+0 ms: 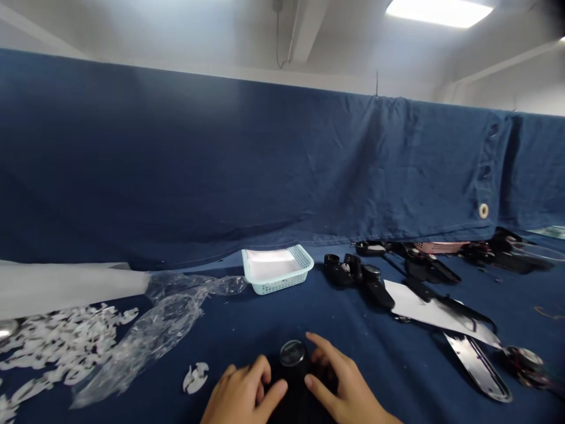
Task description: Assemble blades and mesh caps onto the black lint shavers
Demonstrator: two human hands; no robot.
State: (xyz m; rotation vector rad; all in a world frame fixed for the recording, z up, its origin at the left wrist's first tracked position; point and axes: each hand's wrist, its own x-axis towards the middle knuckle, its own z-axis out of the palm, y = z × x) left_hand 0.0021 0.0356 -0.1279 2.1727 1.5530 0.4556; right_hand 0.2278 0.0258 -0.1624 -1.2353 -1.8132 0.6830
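Note:
Both of my hands meet at the bottom centre of the head view around a black part with a round cap. My left hand curls its fingers round the part's left side, thumb against it. My right hand grips the right side, fingers bent over the top. The lower half of the part is cut off by the frame edge. A small white plastic piece lies on the blue cloth just left of my left hand.
A pale green basket stands behind my hands. Crumpled clear plastic and several white pieces lie left. Black parts, a white sheet and a metal plate lie right. A blue cloth screen closes the back.

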